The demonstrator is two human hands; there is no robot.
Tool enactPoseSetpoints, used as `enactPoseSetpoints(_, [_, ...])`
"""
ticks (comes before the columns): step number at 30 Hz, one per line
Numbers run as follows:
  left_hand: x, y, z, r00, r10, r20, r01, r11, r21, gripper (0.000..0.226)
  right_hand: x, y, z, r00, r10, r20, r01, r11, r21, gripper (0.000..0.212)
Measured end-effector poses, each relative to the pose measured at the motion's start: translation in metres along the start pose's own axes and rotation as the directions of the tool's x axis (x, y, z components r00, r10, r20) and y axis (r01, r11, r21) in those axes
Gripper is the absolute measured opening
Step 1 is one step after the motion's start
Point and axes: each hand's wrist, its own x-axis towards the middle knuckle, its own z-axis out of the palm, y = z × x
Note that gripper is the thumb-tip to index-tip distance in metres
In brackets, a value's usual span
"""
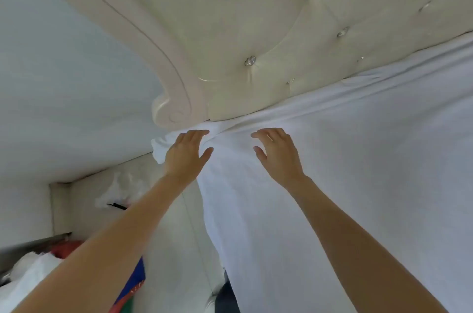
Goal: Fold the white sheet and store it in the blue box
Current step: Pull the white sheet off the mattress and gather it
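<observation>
A person's left hand [188, 152] and right hand [277, 152] reach, fingers extended and loosely spread, onto a white sheet [345, 184] covering the bed from centre frame to 4 o'clock, the left hand at its bunched corner, neither visibly gripping cloth. A cream tufted headboard [256, 18] with crystal buttons and a scrolled frame fills 12 o'clock against a pale wall [64, 82]. At 7 o'clock sit blurred white, red and blue items [133, 282] on the floor.
</observation>
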Motion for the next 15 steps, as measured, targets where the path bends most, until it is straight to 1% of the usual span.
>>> enactPoseSetpoints(1, [0.009,-0.002,0.007,0.998,0.035,-0.050,-0.033,0.999,0.042,0.044,0.007,0.006,0.011,0.999,-0.020,-0.036,0.019,0.999,-0.047,0.032])
enactPoseSetpoints(3, [0.036,-0.014,0.034,0.989,0.094,-0.112,-0.078,0.986,0.145,0.046,0.028,0.024,0.040,0.996,-0.007,-0.086,-0.006,0.989,-0.150,0.035])
enactPoseSetpoints(5, [0.051,-0.024,0.053,0.988,0.125,-0.085,-0.101,0.963,0.249,0.047,0.042,0.037,0.059,0.996,-0.010,-0.093,-0.012,0.973,-0.230,0.038])
enactPoseSetpoints(6, [0.058,-0.030,0.061,0.991,0.118,-0.068,-0.094,0.954,0.284,0.045,0.049,0.043,0.068,0.995,-0.020,-0.096,-0.006,0.964,-0.266,0.038])
enactPoseSetpoints(7, [0.064,-0.037,0.069,0.991,0.105,-0.079,-0.077,0.951,0.298,0.040,0.055,0.049,0.077,0.994,-0.020,-0.106,-0.013,0.954,-0.300,0.038])
enactPoseSetpoints(9, [0.071,-0.046,0.074,0.988,0.080,-0.131,-0.041,0.959,0.280,0.025,0.064,0.054,0.088,0.992,-0.011,-0.127,-0.033,0.939,-0.344,0.034])
enactPoseSetpoints(11, [0.072,-0.050,0.074,0.973,0.137,-0.184,-0.083,0.958,0.275,0.016,0.071,0.056,0.091,0.988,-0.015,-0.151,-0.038,0.937,-0.348,0.025])
enactPoseSetpoints(13, [0.064,-0.051,0.070,0.953,0.216,-0.213,-0.166,0.959,0.229,0.012,0.069,0.060,0.088,0.987,-0.051,-0.155,0.004,0.956,-0.292,0.014])
enactPoseSetpoints(15, [0.046,-0.050,0.064,0.945,0.285,-0.161,-0.256,0.950,0.180,0.011,0.055,0.060,0.078,0.989,-0.093,-0.114,0.070,0.979,-0.193,0.005])
